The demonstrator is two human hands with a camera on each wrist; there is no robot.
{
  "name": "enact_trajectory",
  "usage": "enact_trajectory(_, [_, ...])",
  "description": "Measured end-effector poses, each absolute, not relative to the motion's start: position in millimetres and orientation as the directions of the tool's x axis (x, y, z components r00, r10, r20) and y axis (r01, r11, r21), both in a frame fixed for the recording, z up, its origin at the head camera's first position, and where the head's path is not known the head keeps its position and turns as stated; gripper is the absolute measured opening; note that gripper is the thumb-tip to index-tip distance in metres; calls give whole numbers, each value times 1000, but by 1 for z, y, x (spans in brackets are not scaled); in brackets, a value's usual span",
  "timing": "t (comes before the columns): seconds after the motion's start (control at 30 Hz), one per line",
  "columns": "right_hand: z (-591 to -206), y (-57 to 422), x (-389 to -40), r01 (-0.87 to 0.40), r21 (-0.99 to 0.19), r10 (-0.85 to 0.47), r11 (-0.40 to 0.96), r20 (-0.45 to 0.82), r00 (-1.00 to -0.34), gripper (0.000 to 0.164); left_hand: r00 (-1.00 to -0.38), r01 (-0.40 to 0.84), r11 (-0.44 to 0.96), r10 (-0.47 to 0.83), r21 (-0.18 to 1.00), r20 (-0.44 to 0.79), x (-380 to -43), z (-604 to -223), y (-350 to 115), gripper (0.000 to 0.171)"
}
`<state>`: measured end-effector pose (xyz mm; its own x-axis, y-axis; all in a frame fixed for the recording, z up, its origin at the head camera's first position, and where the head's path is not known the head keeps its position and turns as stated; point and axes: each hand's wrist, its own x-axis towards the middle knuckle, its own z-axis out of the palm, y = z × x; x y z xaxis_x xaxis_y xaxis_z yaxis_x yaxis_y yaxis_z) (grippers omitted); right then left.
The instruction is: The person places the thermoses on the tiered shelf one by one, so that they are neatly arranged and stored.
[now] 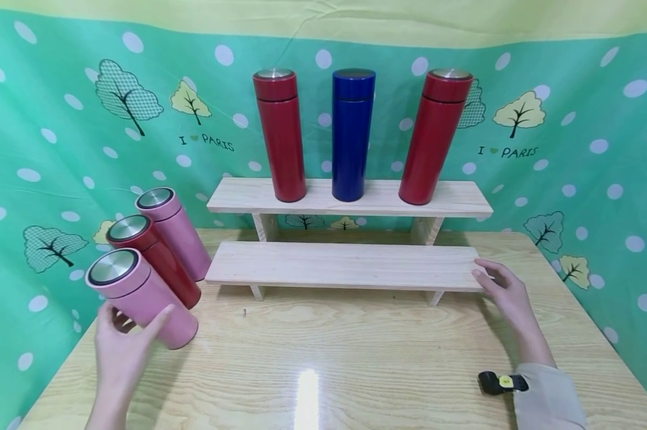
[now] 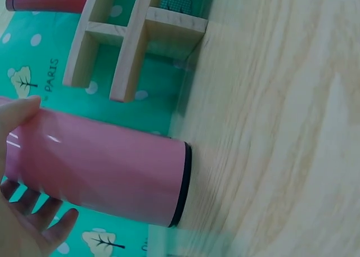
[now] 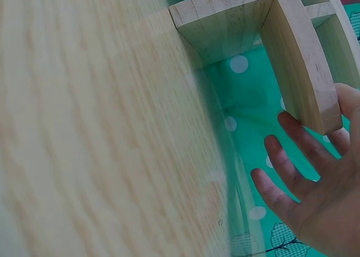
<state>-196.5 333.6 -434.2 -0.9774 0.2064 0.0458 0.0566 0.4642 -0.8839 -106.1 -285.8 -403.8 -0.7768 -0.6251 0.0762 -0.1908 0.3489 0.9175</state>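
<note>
At the left of the head view, my left hand (image 1: 120,347) grips the nearest pink thermos flask (image 1: 153,301), thumb on one side and fingers on the other. Its dark base (image 2: 181,185) is at the tabletop in the left wrist view; I cannot tell whether it touches. Close behind it stand a red flask (image 1: 170,263) and another pink flask (image 1: 182,239). Over on the right, my right hand (image 1: 508,295) touches the right end of the lower wooden shelf board (image 1: 345,266). The right wrist view shows its other fingers (image 3: 275,198) spread and holding nothing.
The upper board (image 1: 315,206) carries a red flask (image 1: 282,143), a blue flask (image 1: 350,143) and another red flask (image 1: 433,143). Behind the shelf hangs a green dotted cloth (image 1: 581,119). The wooden tabletop (image 1: 377,352) extends in front.
</note>
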Motion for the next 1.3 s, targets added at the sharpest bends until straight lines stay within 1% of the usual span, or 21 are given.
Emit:
enact_trajectory(0.37, [-434,335,-196,62,-892,198,448,31,-980,63,-742,-203,333,-666,921,77,-97,-403,-285,83])
enact_trajectory(0.53, [-433,335,-196,46,-892,183,451,42,-982,62,-728,-179,329,-678,927,100,-94,-399,-281,78])
enact_trajectory(0.67, [-433,335,-197,42,-888,180,457,46,-982,63,-711,-111,335,-685,936,161,-94,-396,-277,73])
enact_trajectory(0.9, [-432,334,-198,56,-888,188,457,35,-981,64,-690,34,381,-660,924,297,-96,-393,-270,72])
enact_trajectory(1.03, [-432,333,-199,55,-887,189,458,37,-981,66,-692,100,379,-638,920,338,-101,-390,-265,73])
enact_trajectory(1.3, [-433,335,-196,45,-891,181,452,43,-983,62,-708,203,395,-573,896,413,-107,-383,-251,75])
